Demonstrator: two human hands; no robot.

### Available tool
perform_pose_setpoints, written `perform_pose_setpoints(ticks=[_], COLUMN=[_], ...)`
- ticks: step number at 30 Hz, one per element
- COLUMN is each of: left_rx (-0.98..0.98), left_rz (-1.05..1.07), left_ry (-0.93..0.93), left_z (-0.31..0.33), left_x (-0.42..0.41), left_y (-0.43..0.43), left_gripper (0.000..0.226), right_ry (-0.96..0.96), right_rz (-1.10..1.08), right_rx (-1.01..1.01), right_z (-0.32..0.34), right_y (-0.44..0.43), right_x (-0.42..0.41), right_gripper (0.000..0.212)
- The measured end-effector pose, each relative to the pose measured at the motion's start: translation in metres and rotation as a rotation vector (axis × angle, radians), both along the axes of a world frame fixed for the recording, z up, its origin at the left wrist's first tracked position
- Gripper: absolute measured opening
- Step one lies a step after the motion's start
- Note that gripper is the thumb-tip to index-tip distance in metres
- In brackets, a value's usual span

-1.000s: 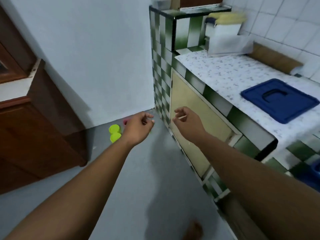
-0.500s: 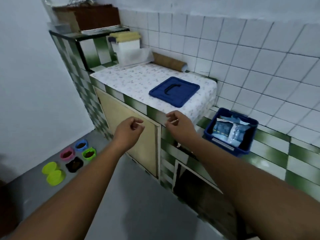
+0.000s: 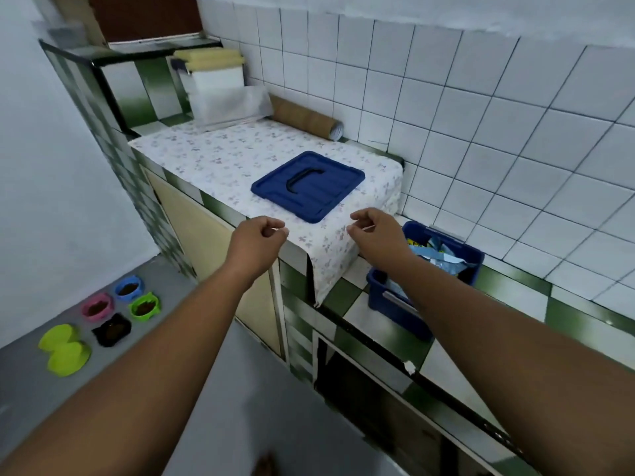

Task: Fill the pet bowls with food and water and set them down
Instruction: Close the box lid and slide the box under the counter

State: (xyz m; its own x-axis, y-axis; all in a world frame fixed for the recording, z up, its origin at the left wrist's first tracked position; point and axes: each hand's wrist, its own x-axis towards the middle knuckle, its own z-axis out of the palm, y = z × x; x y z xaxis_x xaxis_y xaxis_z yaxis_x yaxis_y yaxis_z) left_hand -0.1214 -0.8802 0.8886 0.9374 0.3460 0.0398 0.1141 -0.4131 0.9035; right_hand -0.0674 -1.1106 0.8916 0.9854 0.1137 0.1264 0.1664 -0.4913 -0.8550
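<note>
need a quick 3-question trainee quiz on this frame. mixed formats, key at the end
1. Count: how many bowls on the floor hold brown food?
2. Multiple choice: the blue lid lies A) on the floor, B) on the cloth-covered counter, C) in a sink.
3. True or false: neither the left hand nor the right hand holds a bowl.

Key: 1) four: the blue, pink, green and black ones. 2) B. 3) True.
</note>
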Motion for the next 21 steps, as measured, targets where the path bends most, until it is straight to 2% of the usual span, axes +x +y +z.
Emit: perform_pose_setpoints(ticks=[6,11,15,21], left_rx=[-0.048,0.091,0.187,0.36], left_rz=[-0.057,-0.119,-0.044,0.013], left_ry=[0.006,-0.015,-0.066,0.051], left_z=[-0.005,-0.002,0.002,-0.013], left_x=[0.067,0.13,0.17,0.203], left_y=[0.015,0.041,0.069,0.097], left_gripper=[0.014,0.015,0.024,0.044], right_ry=[0.012,0.081,0.114,0.187], right_rz=[-0.1,-0.21,-0.305,-0.333], right_rx=[-0.01,0.009,0.001,-0.107], right_z=[0.001,0.005,0.002,-0.012], right_y=[0.002,0.01,0.016,0.026], right_x=[0.069,0.125,0.164,0.216], right_gripper=[0.027,0.029,0.03,0.056])
